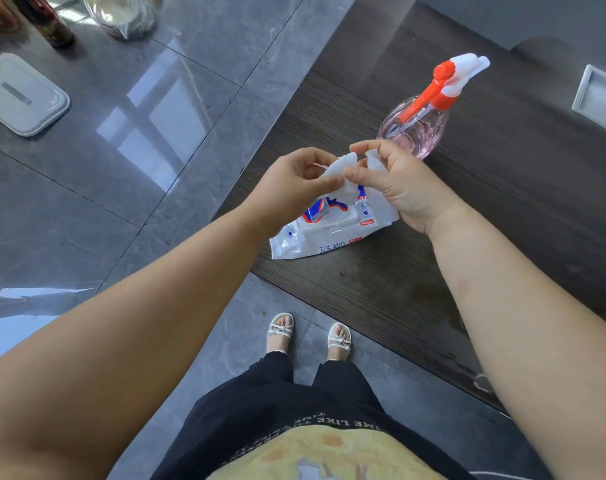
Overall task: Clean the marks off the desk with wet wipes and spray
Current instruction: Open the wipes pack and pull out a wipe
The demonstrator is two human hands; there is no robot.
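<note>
Above the pack: one white wet wipe [336, 167], soft and crumpled, is held in the air between both hands.
Left hand [294, 180]: pinches the wipe's near end between thumb and fingertips.
Right hand [400, 183]: fingers curled round the wipe's other end, thumb pressing on it.
Pack [315, 239]: one flat pouch of glossy white plastic with blue and red print and a rigid flap on top. It lies on the desk just beneath the hands, near the edge, and the hands partly hide it.
Desk [485, 220]: dark wood grain, matte, with a straight edge running diagonally. A pale smear [481, 381] sits near the front edge.
Spray bottle [414, 131]: one, upright, rounded clear pink plastic with an orange and white trigger head. It stands just beyond the right hand, its base hidden by the fingers.
Recess [597, 97]: one grey metal rectangular box set in the desk, well right.
Floor [163, 150]: glossy grey stone tiles. On them are one grey rounded-corner lid [21, 95], one dark bottle [50, 24] and one clear plastic bag [121, 15].
Feet: two pale strappy sandals [280, 329].
</note>
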